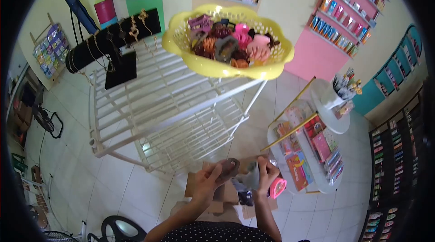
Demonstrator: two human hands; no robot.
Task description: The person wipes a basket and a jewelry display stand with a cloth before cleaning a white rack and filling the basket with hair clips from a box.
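Low in the view, my left hand (207, 183) is closed on a dark brownish hair clip (229, 167). To its right, my right hand (267, 175) pinches a crumpled clear plastic bag (249, 179), which hangs between the two hands. Below them are opened cardboard boxes (225, 194) with a small dark item inside. A pink heart-shaped item (277, 188) lies just right of my right wrist. Above, a yellow basket (199, 65) full of hair claw clips in several colours stands on the white rack.
The white wire rack (181, 115) stands ahead, with a black jewellery display (113, 38) on its top left. A tiered white stand (333, 115) with packaged goods is at the right. Stocked shelves line the walls; fans (45, 119) stand at the left.
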